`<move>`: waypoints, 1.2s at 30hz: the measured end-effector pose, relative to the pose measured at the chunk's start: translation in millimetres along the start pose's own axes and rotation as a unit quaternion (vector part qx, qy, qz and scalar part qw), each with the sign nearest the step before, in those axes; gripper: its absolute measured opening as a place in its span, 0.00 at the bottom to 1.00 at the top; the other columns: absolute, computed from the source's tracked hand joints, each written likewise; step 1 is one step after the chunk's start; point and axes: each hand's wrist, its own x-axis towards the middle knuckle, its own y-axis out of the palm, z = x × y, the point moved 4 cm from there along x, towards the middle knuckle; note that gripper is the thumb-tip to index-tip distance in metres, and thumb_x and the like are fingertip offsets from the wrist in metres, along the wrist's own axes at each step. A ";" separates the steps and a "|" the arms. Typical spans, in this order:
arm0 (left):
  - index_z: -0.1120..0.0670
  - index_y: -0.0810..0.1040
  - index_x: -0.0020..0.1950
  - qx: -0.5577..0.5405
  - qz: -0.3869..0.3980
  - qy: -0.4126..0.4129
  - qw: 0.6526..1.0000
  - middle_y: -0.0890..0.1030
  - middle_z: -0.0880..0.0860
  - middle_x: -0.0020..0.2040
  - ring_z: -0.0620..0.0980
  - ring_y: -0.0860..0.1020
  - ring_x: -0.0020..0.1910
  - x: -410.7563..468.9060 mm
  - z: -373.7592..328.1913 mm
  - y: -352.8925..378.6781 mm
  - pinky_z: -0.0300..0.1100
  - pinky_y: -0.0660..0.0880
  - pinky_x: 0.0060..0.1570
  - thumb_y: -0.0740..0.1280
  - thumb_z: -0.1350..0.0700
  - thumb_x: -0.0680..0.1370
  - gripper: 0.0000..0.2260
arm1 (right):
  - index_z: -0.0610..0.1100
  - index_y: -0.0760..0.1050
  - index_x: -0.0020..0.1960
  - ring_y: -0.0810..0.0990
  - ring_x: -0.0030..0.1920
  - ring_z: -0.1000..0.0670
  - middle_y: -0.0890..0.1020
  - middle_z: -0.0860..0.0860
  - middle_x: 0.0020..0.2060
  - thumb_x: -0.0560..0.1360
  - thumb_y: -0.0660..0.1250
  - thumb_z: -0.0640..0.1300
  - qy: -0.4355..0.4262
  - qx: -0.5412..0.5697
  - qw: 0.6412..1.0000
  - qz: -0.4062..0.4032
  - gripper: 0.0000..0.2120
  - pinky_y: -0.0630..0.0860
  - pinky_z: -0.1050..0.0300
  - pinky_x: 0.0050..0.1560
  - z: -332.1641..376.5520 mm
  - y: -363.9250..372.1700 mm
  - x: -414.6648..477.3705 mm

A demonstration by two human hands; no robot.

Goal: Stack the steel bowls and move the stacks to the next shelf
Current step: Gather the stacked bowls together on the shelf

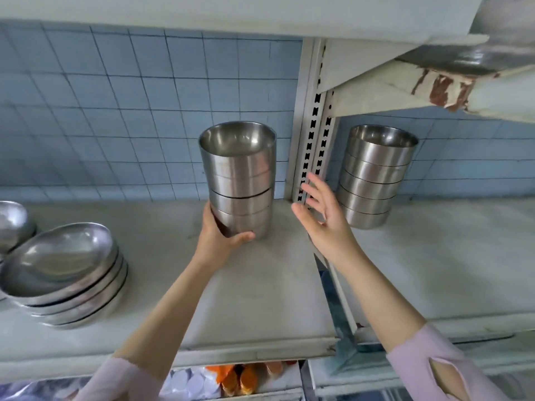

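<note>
A tall stack of several steel bowls (238, 180) stands on the left shelf (254, 285), near its right end. My left hand (220, 238) grips the stack's base from the left, thumb across the front. My right hand (324, 215) is held open, fingers spread, just right of that stack and apart from it, in front of the slotted upright post (314, 125). A second stack of several steel bowls (373, 178) stands on the right shelf (448, 256), beyond the post.
A stack of wider, shallow steel bowls (66, 273) sits at the left shelf's front left, with another bowl (13, 221) behind it. A rusted upper shelf bracket (434, 85) overhangs the right side. Blue tiles form the back wall. Packets (231, 380) lie on the shelf below.
</note>
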 end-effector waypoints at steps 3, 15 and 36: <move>0.47 0.57 0.74 -0.012 0.059 -0.007 0.998 0.74 0.41 0.65 0.39 0.73 0.63 -25.7 5.6 -8.3 0.37 0.70 0.62 0.83 0.52 0.58 0.51 | 0.75 0.51 0.72 0.65 0.75 0.56 0.64 0.62 0.74 0.66 0.66 0.72 0.013 -0.003 1.000 0.028 0.39 0.63 0.47 0.75 3.0 9.3 7.5; 0.41 0.60 0.73 -0.011 0.132 0.011 0.991 0.77 0.37 0.63 0.38 0.76 0.61 -88.9 -5.3 -13.5 0.39 0.72 0.63 0.83 0.45 0.57 0.50 | 0.72 0.58 0.72 0.71 0.71 0.59 0.72 0.68 0.69 0.68 0.63 0.75 0.021 0.088 0.990 0.105 0.35 0.75 0.58 0.65 19.6 23.6 -30.5; 0.50 0.54 0.74 -0.024 0.239 0.028 0.970 0.71 0.43 0.64 0.35 0.73 0.55 -143.7 -110.9 294.2 0.22 0.71 0.49 0.82 0.53 0.60 0.51 | 0.60 0.55 0.79 0.72 0.68 0.66 0.72 0.62 0.72 0.69 0.69 0.66 0.028 0.010 1.000 0.003 0.43 0.69 0.51 0.72 -26.7 -297.4 -104.3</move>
